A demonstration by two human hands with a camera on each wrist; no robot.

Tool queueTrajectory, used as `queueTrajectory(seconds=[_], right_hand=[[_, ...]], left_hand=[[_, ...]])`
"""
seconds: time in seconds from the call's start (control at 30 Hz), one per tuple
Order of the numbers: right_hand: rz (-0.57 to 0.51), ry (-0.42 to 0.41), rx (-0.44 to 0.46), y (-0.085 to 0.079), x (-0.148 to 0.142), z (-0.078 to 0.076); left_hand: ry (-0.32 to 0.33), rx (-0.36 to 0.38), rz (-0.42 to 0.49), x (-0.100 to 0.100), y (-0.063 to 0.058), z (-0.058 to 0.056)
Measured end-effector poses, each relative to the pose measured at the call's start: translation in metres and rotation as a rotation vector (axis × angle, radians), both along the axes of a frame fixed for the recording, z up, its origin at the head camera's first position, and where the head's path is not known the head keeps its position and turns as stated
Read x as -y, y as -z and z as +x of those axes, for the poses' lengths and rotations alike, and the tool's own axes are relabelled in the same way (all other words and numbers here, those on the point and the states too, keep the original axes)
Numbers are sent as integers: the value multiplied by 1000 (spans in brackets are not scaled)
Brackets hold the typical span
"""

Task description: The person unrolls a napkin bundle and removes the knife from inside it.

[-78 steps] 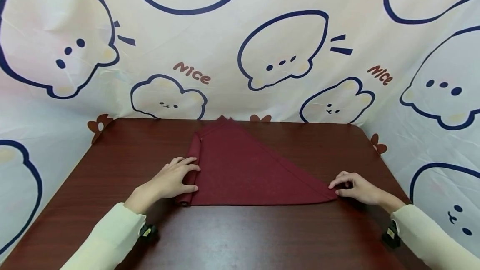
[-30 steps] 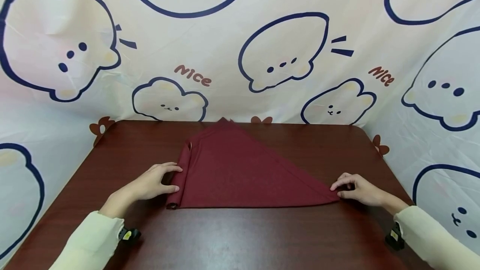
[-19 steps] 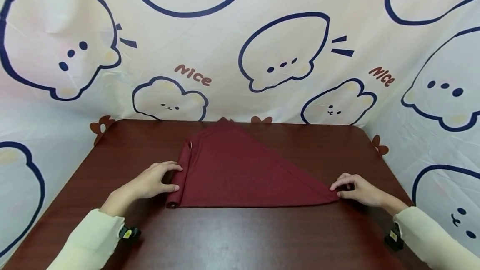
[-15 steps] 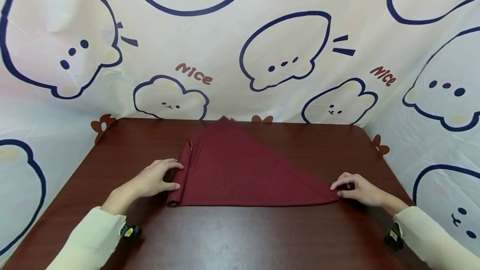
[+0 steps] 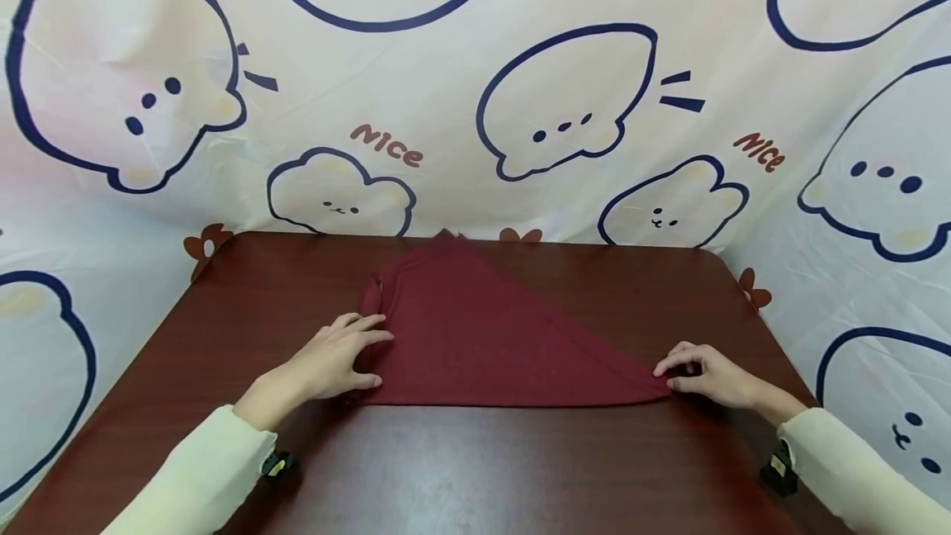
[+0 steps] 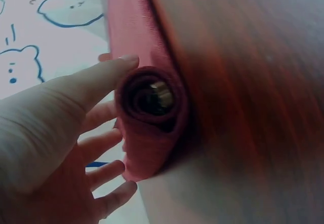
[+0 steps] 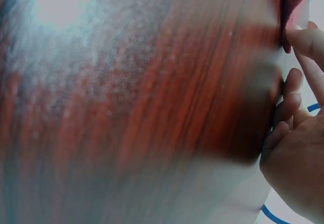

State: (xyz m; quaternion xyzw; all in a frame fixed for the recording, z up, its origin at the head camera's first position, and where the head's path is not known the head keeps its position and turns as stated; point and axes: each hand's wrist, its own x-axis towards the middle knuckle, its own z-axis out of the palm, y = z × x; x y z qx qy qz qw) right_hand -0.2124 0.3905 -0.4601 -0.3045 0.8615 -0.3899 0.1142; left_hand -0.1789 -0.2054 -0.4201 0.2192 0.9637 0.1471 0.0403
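A dark red cloth (image 5: pixel 490 337) lies folded to a triangle on the table, its left side wound into a roll (image 5: pixel 370 297). My left hand (image 5: pixel 323 366) lies over this roll, fingers spread and fairly straight, covering most of it. In the left wrist view, the thumb and fingertips of the left hand (image 6: pixel 55 117) touch the roll (image 6: pixel 152 155); a small tan glinting thing (image 6: pixel 163 94) shows inside its coiled end. At the cloth's right tip, my right hand (image 5: pixel 709 374) pinches the corner between thumb and fingers. The right wrist view catches only a bit of red cloth (image 7: pixel 293 6) by the fingertips.
The dark brown wooden table (image 5: pixel 475 469) reflects light near its front. Behind and beside it hangs a white curtain (image 5: pixel 446 106) printed with blue-outlined cartoon figures. Each wrist wears a small black camera, the left camera (image 5: pixel 278 465) and the right camera (image 5: pixel 778 471).
My left hand first drew the roll leftward, paused there, and has now moved right over the roll onto the cloth's left part. The right hand stays on the corner.
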Motion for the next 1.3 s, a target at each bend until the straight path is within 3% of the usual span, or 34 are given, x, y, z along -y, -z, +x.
queueTrajectory(seconds=[0.27, 0.67, 1.0, 1.3], right_hand=[[10, 28, 0, 0, 0, -1], [16, 44, 23, -3, 1, -1], [34, 30, 55, -2, 1, -3], [7, 21, 31, -3, 1, -1]], left_hand=[[-13, -3, -37, 5, 7, -5], [-27, -5, 5, 27, 3, -3], [-63, 112, 91, 46, 3, 0], [-54, 103, 74, 43, 1, -1]])
